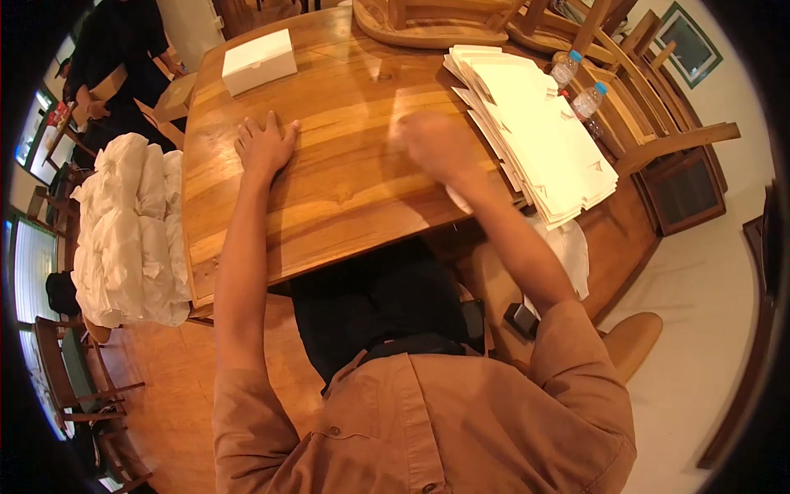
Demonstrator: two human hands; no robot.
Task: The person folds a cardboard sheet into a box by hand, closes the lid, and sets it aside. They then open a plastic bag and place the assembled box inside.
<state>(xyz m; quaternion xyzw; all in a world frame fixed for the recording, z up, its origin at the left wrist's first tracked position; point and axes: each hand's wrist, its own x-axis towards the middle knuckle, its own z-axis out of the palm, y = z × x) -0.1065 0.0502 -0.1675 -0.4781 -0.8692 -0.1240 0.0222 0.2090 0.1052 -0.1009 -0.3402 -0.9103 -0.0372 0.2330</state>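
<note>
My left hand (267, 146) lies on the wooden table (346, 193) with its fingers spread, holding nothing. Beyond it, near the far left corner, sits a white folded carton (259, 62). Over the right part of the tabletop is my right hand (434, 144), smeared by motion, so its fingers and anything in them cannot be made out. Something small and white shows at the table edge beneath my right wrist. Just right of that hand rests a tall, uneven stack of flat white cardboard sheets (539, 132).
Two water bottles with blue caps (588, 102) stand behind the stack, beside upturned wooden chairs (642, 90). White wrapped bundles (136, 230) are piled against the table's left side. At the upper left, a person in dark clothes (123, 41) holds a cardboard box (109, 84).
</note>
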